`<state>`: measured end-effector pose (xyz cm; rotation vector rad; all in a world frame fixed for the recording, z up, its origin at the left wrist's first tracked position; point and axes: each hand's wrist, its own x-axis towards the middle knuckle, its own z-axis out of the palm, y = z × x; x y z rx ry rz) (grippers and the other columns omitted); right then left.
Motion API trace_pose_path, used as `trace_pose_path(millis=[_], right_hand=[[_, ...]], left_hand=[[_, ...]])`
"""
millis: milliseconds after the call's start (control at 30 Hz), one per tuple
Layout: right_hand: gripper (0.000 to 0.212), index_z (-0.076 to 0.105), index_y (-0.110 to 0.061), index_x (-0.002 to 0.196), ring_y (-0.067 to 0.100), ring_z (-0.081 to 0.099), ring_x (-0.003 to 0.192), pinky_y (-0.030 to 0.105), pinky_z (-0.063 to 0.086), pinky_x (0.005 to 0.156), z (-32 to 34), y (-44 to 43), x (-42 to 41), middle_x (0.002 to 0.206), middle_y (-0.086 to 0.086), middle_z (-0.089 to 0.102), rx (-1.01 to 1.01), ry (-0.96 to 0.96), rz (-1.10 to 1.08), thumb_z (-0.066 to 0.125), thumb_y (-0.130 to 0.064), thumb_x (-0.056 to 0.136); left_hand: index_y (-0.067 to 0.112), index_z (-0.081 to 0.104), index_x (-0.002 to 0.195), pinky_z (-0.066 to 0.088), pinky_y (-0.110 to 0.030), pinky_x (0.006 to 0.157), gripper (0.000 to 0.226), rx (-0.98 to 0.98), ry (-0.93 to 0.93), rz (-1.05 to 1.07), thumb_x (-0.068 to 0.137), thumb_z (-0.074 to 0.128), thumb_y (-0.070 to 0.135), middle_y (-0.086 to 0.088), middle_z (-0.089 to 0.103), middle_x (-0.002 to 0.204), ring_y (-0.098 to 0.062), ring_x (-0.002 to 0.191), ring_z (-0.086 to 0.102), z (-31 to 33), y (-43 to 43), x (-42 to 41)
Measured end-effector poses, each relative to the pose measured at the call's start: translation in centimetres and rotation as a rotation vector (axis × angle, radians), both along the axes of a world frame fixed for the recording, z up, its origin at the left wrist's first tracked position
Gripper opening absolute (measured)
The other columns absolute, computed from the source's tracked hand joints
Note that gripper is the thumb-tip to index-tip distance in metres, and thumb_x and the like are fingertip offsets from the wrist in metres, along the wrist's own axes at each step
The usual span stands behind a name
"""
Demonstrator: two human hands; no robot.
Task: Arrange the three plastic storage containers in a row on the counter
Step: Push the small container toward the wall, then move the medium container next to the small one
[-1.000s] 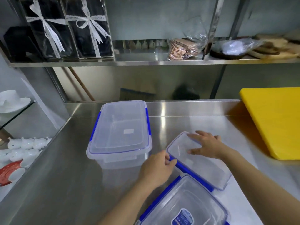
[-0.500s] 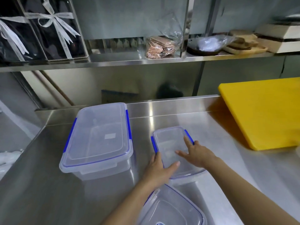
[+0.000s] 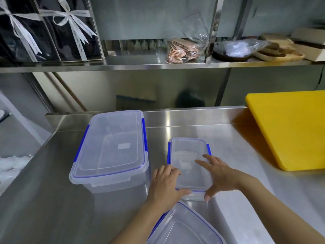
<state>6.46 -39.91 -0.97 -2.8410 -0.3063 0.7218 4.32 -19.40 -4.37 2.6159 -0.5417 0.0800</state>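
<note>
Three clear plastic containers with blue clips stand on the steel counter. The large container is at the left, lid on. To its right sits the small container, its long side pointing away from me. My left hand grips its near left corner. My right hand lies flat on its lid with the thumb at the near right edge. The medium container sits at the counter's front, partly cut off by the frame's bottom edge and by my left forearm.
A yellow cutting board leans at the right of the counter. Above is a steel shelf with black ribboned boxes, a bag of brown packets and wooden boards. The counter's left edge drops off.
Both hands have turned the small container from a diagonal to lie parallel with the large one, and slid it back. My view has shifted to the right.
</note>
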Motion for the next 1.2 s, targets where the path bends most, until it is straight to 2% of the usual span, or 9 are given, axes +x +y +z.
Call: trace_pose_path(millis=[133, 233, 333, 433, 533, 767, 967, 1100, 1200], right_hand=[[0.088, 0.032, -0.025, 0.140, 0.023, 0.038, 0.129, 0.030, 0.039, 0.105, -0.3, -0.4, 1.2, 0.148, -0.001, 0.025, 0.127, -0.088, -0.035, 0.081, -0.034, 0.067], [0.072, 0.038, -0.019, 0.137, 0.022, 0.044, 0.127, 0.029, 0.040, 0.102, -0.7, -0.5, 2.6, 0.148, 0.000, 0.033, 0.105, -0.142, -0.027, 0.074, -0.030, 0.076], [0.064, 0.034, -0.015, 0.141, 0.020, 0.034, 0.138, 0.027, 0.032, 0.108, -1.4, -0.5, 4.1, 0.156, 0.000, 0.024, 0.083, -0.192, -0.040, 0.064, -0.027, 0.085], [0.061, 0.020, -0.013, 0.146, 0.015, 0.015, 0.145, 0.028, 0.024, 0.113, -2.1, -0.1, 5.5, 0.158, 0.003, 0.011, 0.028, -0.253, -0.035, 0.050, -0.026, 0.094], [0.059, 0.007, -0.014, 0.147, 0.015, 0.006, 0.146, 0.031, 0.013, 0.118, -3.2, 0.2, 7.0, 0.159, 0.003, 0.003, -0.070, -0.290, -0.021, 0.036, -0.029, 0.099], [0.057, -0.008, -0.012, 0.146, 0.017, -0.004, 0.146, 0.041, 0.005, 0.119, -3.6, 1.6, 8.0, 0.159, 0.003, -0.009, -0.222, -0.306, -0.088, 0.019, -0.033, 0.100], [0.070, -0.008, -0.012, 0.146, 0.022, -0.001, 0.147, 0.042, 0.008, 0.118, -3.6, 2.5, 6.0, 0.159, 0.005, -0.003, -0.178, -0.388, -0.204, 0.026, -0.048, 0.096], [0.061, 0.023, -0.007, 0.141, 0.028, 0.024, 0.141, 0.041, 0.026, 0.110, -2.9, 2.6, 3.1, 0.153, 0.012, 0.027, -0.036, -0.548, -0.319, 0.039, -0.042, 0.094], [0.049, 0.039, -0.007, 0.132, 0.033, 0.041, 0.128, 0.041, 0.034, 0.100, -2.2, 2.5, 0.8, 0.141, 0.015, 0.043, 0.010, -0.491, -0.368, 0.042, -0.038, 0.094]], left_hand=[[0.019, 0.066, 0.081, 0.048, -0.022, 0.064, 0.030, 0.039, -0.194, -0.012, 0.070, 0.073, 0.047, 0.006, 0.066, 0.078, -0.014, 0.072, 0.062, -1.0, -0.4, 0.6], [0.022, 0.067, 0.068, 0.051, -0.018, 0.056, 0.024, 0.064, -0.248, 0.018, 0.062, 0.083, 0.038, 0.009, 0.066, 0.065, -0.009, 0.060, 0.062, -1.0, -1.1, 1.2], [0.016, 0.073, 0.097, 0.052, -0.024, 0.088, 0.040, 0.091, -0.232, 0.075, 0.067, 0.079, 0.042, 0.002, 0.075, 0.099, -0.011, 0.092, 0.069, -1.0, -1.5, 2.4], [0.011, 0.017, 0.147, 0.002, -0.028, 0.112, 0.074, 0.130, -0.052, 0.050, 0.090, 0.049, 0.046, -0.003, 0.015, 0.157, -0.016, 0.144, 0.017, -1.2, -1.5, 3.9], [0.016, -0.016, 0.145, -0.011, -0.031, 0.112, 0.090, 0.261, 0.111, 0.064, 0.090, 0.046, 0.052, 0.000, -0.018, 0.157, -0.016, 0.144, -0.014, -1.6, -1.5, 5.6], [0.014, -0.022, 0.143, -0.009, -0.037, 0.116, 0.103, 0.394, 0.217, 0.084, 0.084, 0.053, 0.054, -0.002, -0.023, 0.156, -0.019, 0.143, -0.018, -1.4, -2.2, 7.9], [0.016, -0.008, 0.148, -0.008, -0.038, 0.116, 0.091, 0.308, 0.254, 0.062, 0.087, 0.049, 0.053, -0.003, -0.013, 0.158, -0.021, 0.144, -0.015, 0.3, -1.6, 7.6], [0.021, 0.012, 0.148, 0.014, -0.041, 0.116, 0.079, 0.051, 0.322, 0.125, 0.087, 0.048, 0.055, -0.003, 0.014, 0.158, -0.023, 0.145, 0.011, 1.1, -0.1, 4.5], [0.021, 0.026, 0.145, 0.031, -0.040, 0.111, 0.074, -0.149, 0.506, 0.190, 0.085, 0.053, 0.055, -0.002, 0.033, 0.152, -0.022, 0.137, 0.034, 1.1, 1.5, 2.0]])
